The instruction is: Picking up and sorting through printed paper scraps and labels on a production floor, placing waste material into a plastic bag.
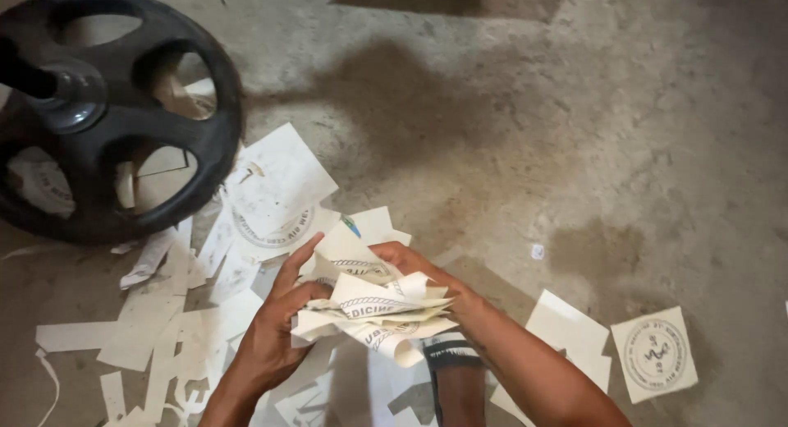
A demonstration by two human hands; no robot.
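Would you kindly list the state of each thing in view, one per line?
Left hand: gripping the bundle's left side.
Right hand: gripping its right side.
Bundle of paper cutouts: bent, held above the floor.
Paper scraps: scattered flat.
Square printed sheet: lying flat, apart.
Black wheel: resting over scraps.

Bare concrete floor [574,131], grey-brown and mottled with darker stains. A black wheel-shaped disc [107,115] with oval cut-outs stands at upper left. Right of the disc, a soft shadow [394,90] falls across the floor; light is dim and diffuse.
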